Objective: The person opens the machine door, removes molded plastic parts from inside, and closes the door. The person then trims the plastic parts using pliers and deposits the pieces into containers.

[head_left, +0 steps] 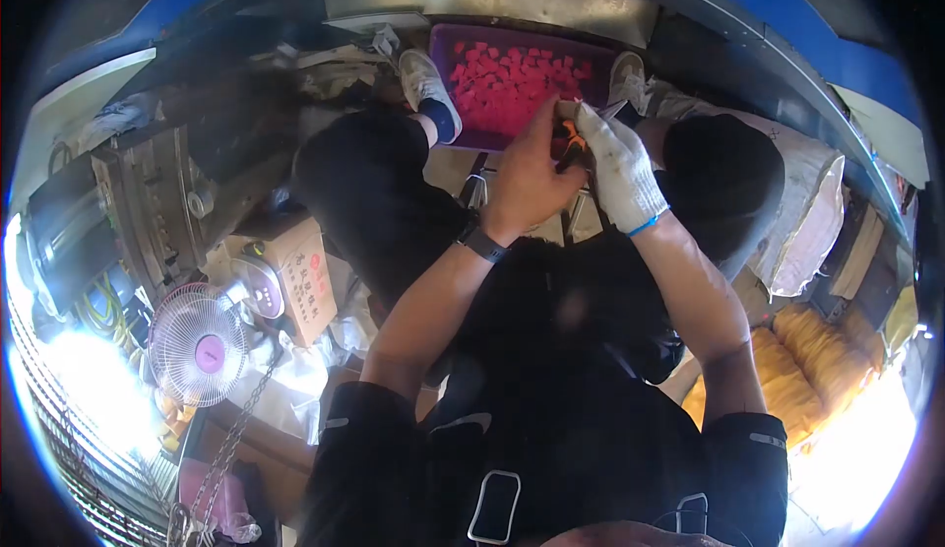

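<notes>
My left hand, bare with a dark watch on the wrist, is closed, its fingertips meeting my right hand above the tub. A white knit glove with a blue cuff covers my right hand, which is curled around an orange-and-black handled tool. The tool's exact kind is hidden by my fingers. What my left fingers pinch cannot be made out. Just beyond the hands, between my shoes, a purple plastic tub holds many small pink-red blocky pieces.
A white fan with a pink hub and a cardboard box stand at left. A chain hangs at lower left. Pale sacking and yellow-orange bundled material lie at right. A metal panel is behind the tub.
</notes>
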Demonstrator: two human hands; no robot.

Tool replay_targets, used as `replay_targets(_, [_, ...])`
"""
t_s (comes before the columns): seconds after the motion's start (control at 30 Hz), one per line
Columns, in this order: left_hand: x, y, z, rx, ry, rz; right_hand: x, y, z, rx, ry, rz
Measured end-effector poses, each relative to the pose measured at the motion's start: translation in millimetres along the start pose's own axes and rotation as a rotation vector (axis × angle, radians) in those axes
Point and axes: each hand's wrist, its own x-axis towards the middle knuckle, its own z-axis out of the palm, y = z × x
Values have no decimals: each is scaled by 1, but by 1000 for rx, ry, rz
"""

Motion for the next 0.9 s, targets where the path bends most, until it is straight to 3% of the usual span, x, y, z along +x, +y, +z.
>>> replay_targets(0.17, [16,-8,3,33,-3,-22,13,-1,1,126,29,41])
replay_targets(0.27, [24,1,-5,64,-18,-50,14,-8,8,24,70,-4])
replay_targets(0.4, [31,7,-6,43,-36,-82,13,-11,8,-94,83,-137])
replay_targets(0.53, [34,10,6,98,41,20,14,-5,-4,-132,130,-158])
replay_targets(0.6, [36,21,1,33,-61,-99,9,-12,3,-145,107,-272])
replay_targets(0.73, [28,23,1,93,-82,-129,13,19,-6,99,79,-126])
replay_targets(0.9, [5,38,-18,64,-22,-77,-9,2,3,61,-53,-149])
